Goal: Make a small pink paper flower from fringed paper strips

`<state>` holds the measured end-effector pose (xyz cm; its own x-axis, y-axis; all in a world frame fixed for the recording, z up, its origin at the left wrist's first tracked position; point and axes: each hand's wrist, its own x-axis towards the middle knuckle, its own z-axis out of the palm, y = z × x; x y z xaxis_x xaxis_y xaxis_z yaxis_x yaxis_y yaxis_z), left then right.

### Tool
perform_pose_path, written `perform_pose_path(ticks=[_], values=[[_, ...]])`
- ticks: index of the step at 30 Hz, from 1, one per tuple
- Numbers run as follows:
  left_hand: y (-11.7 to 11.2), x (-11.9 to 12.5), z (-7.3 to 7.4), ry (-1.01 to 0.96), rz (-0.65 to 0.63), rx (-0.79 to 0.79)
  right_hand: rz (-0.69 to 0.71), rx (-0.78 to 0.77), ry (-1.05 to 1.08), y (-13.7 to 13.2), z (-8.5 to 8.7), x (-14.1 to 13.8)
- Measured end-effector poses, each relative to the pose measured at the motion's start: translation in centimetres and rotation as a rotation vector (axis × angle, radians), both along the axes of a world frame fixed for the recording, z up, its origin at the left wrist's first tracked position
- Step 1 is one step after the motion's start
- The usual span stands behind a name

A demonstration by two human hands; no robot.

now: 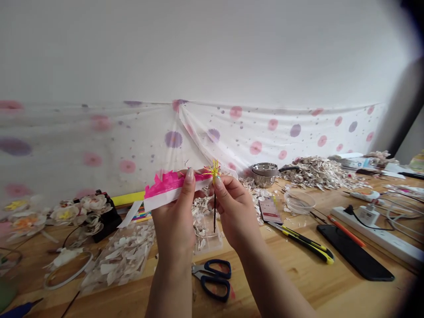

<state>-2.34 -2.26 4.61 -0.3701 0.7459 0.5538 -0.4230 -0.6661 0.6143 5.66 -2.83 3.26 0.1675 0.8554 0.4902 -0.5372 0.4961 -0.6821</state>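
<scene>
Between the thumb and fingers of my left hand [180, 210] is a paper strip [162, 201], white along the bottom with a ragged bright pink upper edge. Its right end meets a small bunch of yellow stamens [213, 170] on a thin dark stem [214, 212]. My right hand [236, 207] pinches this flower centre just below the yellow tips, and the stem hangs down from its fingers. Both hands are raised above the table, close together. Below them lie scissors [215, 278] with dark blue handles, next to a clear plastic tray [208, 243].
Pale flakes [321, 172] form a heap at the back right, near metal bowls [264, 174]. A yellow-black utility knife [303, 242], a black phone [354, 251] and a white power strip [380, 234] lie on the right. Made-up flowers [68, 212] and a bag of petals [122, 256] are left.
</scene>
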Motion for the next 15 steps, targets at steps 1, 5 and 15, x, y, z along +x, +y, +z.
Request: perform_pose_path(ticks=[1, 5, 15], values=[[0.01, 0.00, -0.03, -0.002, 0.001, -0.021, -0.016, 0.017, -0.002, 0.09, -0.08, -0.02], [0.07, -0.03, 0.00, -0.041, -0.013, -0.059, -0.172, 0.152, 0.001, 0.47, -0.49, -0.15], [0.11, -0.03, 0.04, -0.028, 0.063, -0.044, -0.315, 0.179, -0.080, 0.77, -0.85, -0.73]])
